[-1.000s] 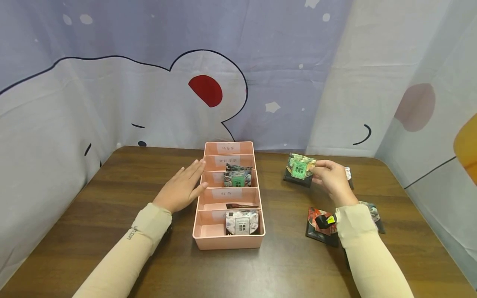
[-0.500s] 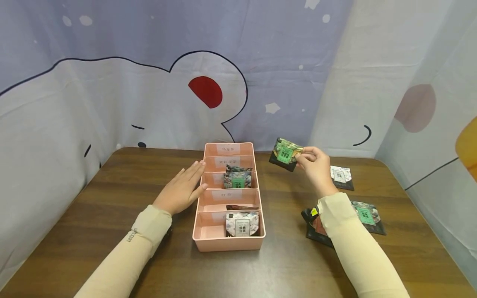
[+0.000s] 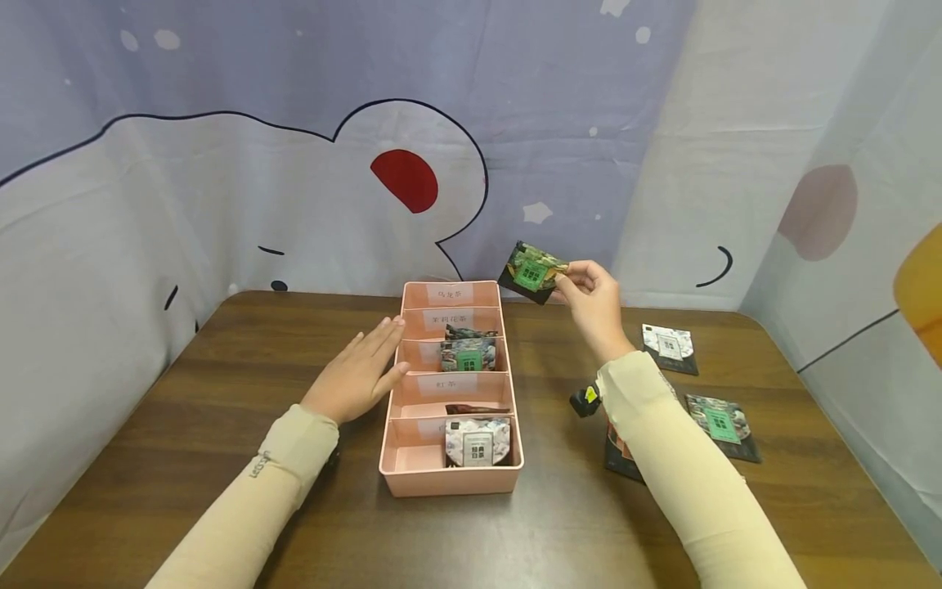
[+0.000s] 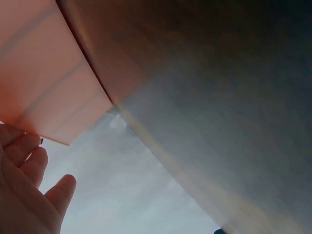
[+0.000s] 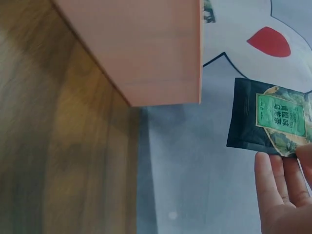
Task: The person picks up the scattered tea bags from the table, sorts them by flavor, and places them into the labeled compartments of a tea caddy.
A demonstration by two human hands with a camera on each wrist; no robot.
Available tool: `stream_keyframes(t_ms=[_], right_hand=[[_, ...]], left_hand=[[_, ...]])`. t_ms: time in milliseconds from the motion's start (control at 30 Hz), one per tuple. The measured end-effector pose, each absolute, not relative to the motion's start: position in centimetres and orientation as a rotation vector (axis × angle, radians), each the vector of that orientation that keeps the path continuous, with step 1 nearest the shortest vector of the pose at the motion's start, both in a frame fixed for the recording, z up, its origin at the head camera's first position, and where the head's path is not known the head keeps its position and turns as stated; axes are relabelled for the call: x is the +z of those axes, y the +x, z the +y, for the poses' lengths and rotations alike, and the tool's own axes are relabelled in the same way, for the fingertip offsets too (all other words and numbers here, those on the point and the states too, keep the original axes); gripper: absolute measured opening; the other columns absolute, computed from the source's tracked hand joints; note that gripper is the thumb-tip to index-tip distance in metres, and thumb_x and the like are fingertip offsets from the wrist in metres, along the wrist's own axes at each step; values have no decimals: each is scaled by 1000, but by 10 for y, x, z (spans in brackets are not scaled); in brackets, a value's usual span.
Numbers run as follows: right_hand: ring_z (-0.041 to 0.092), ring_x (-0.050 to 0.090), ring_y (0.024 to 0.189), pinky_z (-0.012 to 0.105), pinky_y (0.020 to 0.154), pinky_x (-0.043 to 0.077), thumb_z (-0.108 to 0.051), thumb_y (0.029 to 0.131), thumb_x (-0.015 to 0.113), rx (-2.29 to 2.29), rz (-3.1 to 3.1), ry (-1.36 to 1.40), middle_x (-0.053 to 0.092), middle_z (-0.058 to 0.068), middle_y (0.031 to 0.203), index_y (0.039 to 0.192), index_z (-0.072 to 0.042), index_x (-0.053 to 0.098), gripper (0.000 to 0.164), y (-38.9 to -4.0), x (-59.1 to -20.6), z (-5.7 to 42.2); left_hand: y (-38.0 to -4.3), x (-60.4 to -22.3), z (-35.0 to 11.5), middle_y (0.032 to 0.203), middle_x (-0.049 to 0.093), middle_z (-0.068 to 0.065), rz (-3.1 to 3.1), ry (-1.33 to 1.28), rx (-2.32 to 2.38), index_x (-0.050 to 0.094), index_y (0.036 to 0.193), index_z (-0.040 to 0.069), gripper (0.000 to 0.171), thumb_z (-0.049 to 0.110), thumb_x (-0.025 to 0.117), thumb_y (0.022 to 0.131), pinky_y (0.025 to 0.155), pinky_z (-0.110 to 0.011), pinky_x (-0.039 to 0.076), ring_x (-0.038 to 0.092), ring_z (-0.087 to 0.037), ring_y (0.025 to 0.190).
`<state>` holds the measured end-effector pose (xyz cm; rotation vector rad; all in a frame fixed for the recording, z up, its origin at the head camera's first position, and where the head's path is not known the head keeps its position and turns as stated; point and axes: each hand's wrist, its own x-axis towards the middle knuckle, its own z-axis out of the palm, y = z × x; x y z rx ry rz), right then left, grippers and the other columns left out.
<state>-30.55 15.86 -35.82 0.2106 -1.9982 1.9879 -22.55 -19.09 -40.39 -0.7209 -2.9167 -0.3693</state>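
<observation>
A pink divided box (image 3: pixel 450 483) stands on the table, its compartments marked with white paper labels. My left hand (image 3: pixel 355 372) rests against the box's left rim with straight fingers. In the left wrist view, the fingers (image 4: pixel 35 165) touch the box's side wall (image 4: pixel 44 73). My right hand (image 3: pixel 594 309) pinches a green and black tea sachet (image 3: pixel 533 272) by its edge, raised beyond the box's far right corner. In the right wrist view, that sachet (image 5: pixel 270 117) hangs apart from the box (image 5: pixel 151 53). A white sachet (image 3: pixel 478 442), a dark red one (image 3: pixel 477 408) and green ones (image 3: pixel 469 355) stand inside compartments.
To the right on the wooden table (image 3: pixel 545 523) lie a white sachet (image 3: pixel 670 347), a green one (image 3: pixel 723 425) and a red one (image 3: pixel 621 455), the last partly under the right sleeve. A printed curtain (image 3: pixel 559 147) hangs behind the table.
My right hand has lifted the green sachet off the table and carried it left and up toward the box's far end. The left hand has stayed in place.
</observation>
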Motion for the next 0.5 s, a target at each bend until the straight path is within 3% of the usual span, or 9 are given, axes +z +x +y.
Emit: stream_keyframes(t_ms=[167, 367, 500], right_hand=[[15, 70, 82, 35, 83, 61, 6, 95, 63, 1996, -1991, 278, 68, 10, 93, 107, 13, 60, 14, -312, -353, 145], [15, 69, 83, 39, 87, 60, 4, 96, 63, 1970, -2062, 325, 67, 17, 97, 108, 15, 59, 17, -316, -353, 129], [22, 70, 86, 42, 88, 60, 4, 96, 63, 1977, -2098, 344, 66, 17, 98, 107, 14, 59, 15, -318, -355, 118]], left_hand=[[-226, -404, -191, 167, 21, -12, -2918, -718, -370, 21, 161, 1, 70, 43, 41, 108, 125, -51, 16, 16, -30, 155], [-226, -405, -191, 167, 21, -12, -2921, -715, -368, 22, 160, 1, 70, 43, 41, 108, 125, -51, 16, 16, -29, 155], [-226, -405, -191, 167, 21, -12, -2918, -718, -365, 22, 160, 0, 70, 43, 40, 108, 125, -52, 16, 16, -30, 155]])
